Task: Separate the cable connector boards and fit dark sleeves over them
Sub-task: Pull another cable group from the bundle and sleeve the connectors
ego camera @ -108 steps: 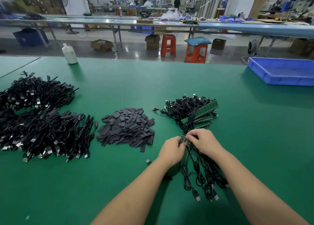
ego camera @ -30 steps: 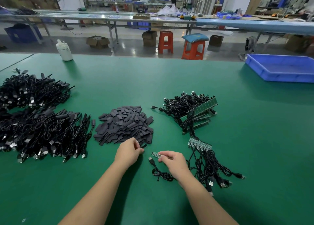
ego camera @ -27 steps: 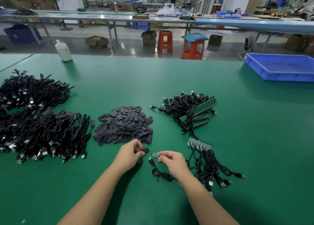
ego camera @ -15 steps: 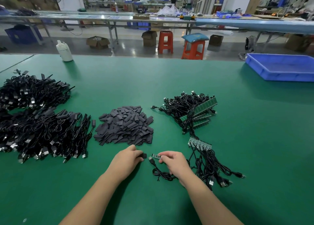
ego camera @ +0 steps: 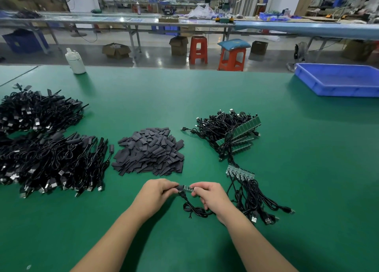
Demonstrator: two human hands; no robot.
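Note:
My left hand [ego camera: 158, 191] pinches a dark sleeve [ego camera: 179, 188] whose mouth sits over the left end of a small green connector board [ego camera: 188, 187]. My right hand [ego camera: 209, 195] pinches the board's right end, and its black cable [ego camera: 193, 209] coils on the mat below. A pile of loose dark sleeves [ego camera: 148, 151] lies just beyond my hands. To the right lies a strip of joined boards [ego camera: 240, 171] with cables, and behind it a bundle of cables on green board panels [ego camera: 235, 131].
Two heaps of sleeved black cables [ego camera: 47, 148] fill the left of the green mat [ego camera: 143, 99]. A white bottle [ego camera: 75, 61] stands at the far edge on the left. A blue tray [ego camera: 338, 79] sits at the far right.
My left hand picked a sleeve from the pile's near edge and carried it right to the board. Both hands have lifted slightly, and the sleeve now covers the board's left end.

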